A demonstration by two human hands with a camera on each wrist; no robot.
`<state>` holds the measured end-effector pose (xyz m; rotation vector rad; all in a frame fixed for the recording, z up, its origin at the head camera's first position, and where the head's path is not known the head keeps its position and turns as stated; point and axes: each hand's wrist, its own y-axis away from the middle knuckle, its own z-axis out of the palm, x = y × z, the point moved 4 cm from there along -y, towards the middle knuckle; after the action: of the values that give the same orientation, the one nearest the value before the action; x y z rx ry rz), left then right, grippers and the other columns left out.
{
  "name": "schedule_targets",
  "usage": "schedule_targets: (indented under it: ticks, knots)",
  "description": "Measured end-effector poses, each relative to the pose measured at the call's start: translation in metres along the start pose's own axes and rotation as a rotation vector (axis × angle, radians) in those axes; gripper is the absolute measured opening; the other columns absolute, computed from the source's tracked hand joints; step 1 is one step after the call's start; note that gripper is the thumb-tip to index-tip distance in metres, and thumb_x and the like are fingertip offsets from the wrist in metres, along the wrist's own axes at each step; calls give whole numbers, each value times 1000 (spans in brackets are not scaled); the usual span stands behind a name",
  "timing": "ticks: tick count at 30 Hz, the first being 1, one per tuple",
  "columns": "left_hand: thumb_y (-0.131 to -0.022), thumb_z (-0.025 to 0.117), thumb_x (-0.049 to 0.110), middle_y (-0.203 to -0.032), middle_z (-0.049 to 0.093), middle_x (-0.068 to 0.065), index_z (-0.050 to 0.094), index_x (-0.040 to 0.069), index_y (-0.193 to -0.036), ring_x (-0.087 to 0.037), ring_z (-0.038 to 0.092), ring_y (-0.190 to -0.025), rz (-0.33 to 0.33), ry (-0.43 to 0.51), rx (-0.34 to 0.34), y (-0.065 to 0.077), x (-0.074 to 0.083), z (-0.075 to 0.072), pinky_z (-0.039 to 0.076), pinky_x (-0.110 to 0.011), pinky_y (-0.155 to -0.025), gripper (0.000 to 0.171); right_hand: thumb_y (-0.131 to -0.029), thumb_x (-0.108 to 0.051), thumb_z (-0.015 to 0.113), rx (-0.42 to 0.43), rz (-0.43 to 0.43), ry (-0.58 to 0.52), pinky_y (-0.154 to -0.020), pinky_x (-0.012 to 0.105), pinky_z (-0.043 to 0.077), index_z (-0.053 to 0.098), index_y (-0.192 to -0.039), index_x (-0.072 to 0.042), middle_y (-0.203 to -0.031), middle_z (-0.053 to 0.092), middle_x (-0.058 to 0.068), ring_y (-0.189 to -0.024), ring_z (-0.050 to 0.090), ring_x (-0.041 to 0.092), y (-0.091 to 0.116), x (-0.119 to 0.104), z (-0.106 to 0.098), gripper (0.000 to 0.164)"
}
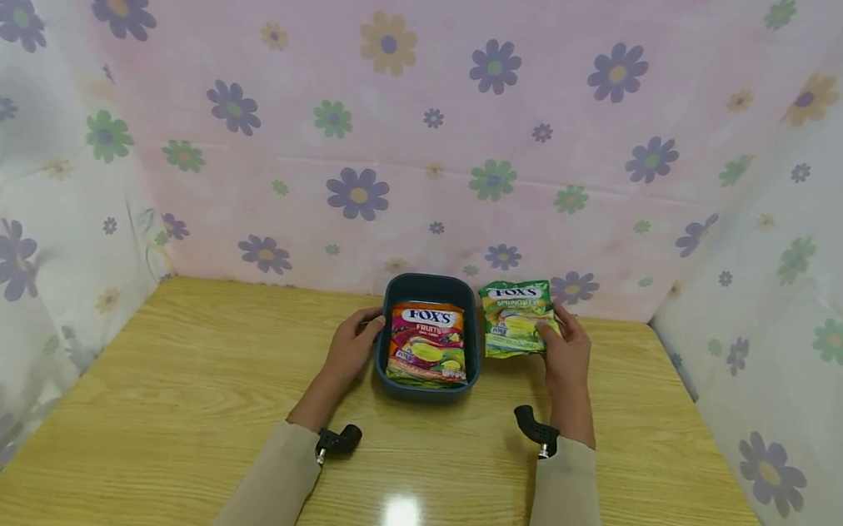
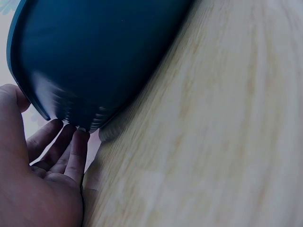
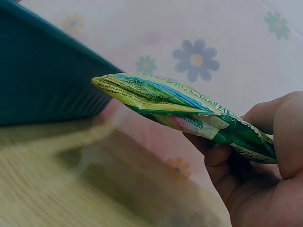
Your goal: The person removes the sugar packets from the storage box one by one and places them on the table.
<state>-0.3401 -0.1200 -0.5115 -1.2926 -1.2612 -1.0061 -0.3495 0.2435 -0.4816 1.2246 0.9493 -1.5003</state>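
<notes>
As right hand [image 1: 570,353] pinches FOX'S SPRING TEA [image 1: 512,321], tub [image 1: 421,394] holds FOX'S FRUITS [image 1: 428,343].

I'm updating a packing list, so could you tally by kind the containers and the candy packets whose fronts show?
Containers: 1, a dark teal rounded-rectangular plastic tub
Candy packets: 2, an orange-and-red FOX'S FRUITS plastic packet in the tub and a green FOX'S SPRING TEA plastic packet in the right hand
Total: 3
</notes>
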Motion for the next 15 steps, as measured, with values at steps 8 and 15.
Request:
schedule_targets:
  ticks: [8, 15]
  knots:
    - [-110, 59, 30, -140, 66, -18, 64, 4, -144, -32, 64, -124, 27, -4, -6, 1, -1, -1, 49, -48, -107, 43, -108, -3, 57, 29, 26, 38, -80, 15, 56, 45, -162, -9, -162, 45, 17, -116, 61, 12, -3, 12, -5, 56]
    - [-110, 59, 29, -140, 66, -18, 64, 4, -144, -32, 64, -124, 35, -13, -5, 0, -2, -1, 49, -48, -107, 43, -107, -6, 60, 41, 22, 147, -91, 16, 47, 46, -161, -6, -168, 38, 16, -153, 37, 29, -4, 17, -5, 56]
